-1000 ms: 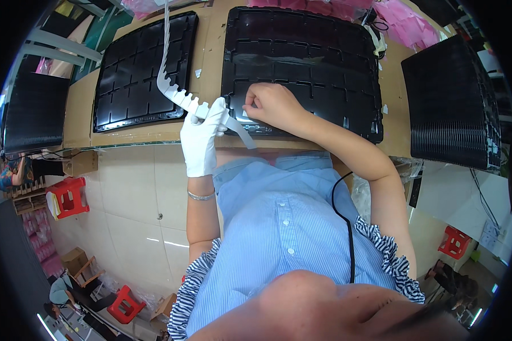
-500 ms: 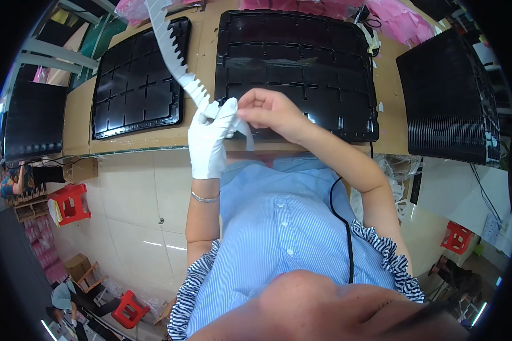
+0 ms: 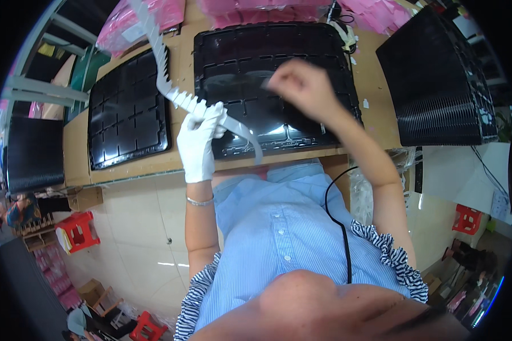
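Note:
In my white-gloved left hand is a long pale strip with a row of small white tabs lifting along one side, like a backing strip of stickers. The strip runs up and away past the far left, and its loose tail curls down to the right of the glove. My bare right hand hangs over the large black compartmented tray, apart from the strip. Its thumb and forefinger are pinched together, slightly blurred; whatever lies between them is too small to make out.
A smaller black tray lies left on the cardboard-covered table. Tall stacks of black trays stand at the right and far left. Pink plastic bags line the back. A black cable crosses my shirt.
My right hand has left the strip and moved right and up over the large tray. The left hand and strip have shifted slightly; the strip's tail now shows. The whole view has turned somewhat.

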Tool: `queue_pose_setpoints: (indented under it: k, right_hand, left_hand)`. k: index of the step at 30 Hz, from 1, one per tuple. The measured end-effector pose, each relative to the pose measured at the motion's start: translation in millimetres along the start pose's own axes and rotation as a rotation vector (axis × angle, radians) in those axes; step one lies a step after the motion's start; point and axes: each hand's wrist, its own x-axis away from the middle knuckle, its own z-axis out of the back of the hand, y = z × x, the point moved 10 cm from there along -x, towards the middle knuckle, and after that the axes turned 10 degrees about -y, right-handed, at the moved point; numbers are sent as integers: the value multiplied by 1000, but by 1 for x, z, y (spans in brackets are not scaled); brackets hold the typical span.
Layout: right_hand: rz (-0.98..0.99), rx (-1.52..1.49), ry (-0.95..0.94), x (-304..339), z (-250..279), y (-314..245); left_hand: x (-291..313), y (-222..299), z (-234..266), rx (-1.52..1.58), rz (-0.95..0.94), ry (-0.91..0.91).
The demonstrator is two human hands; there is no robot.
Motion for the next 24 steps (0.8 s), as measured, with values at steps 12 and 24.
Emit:
queue_pose_setpoints:
  k: [12, 24]
  right_hand:
    - [-388, 645, 66, -72, 165, 193]
    - [-303, 621, -17, -69, 153, 181]
  left_hand:
    - [0, -4, -11, -73, 67, -91]
    - [2, -1, -15, -51, 29, -94]
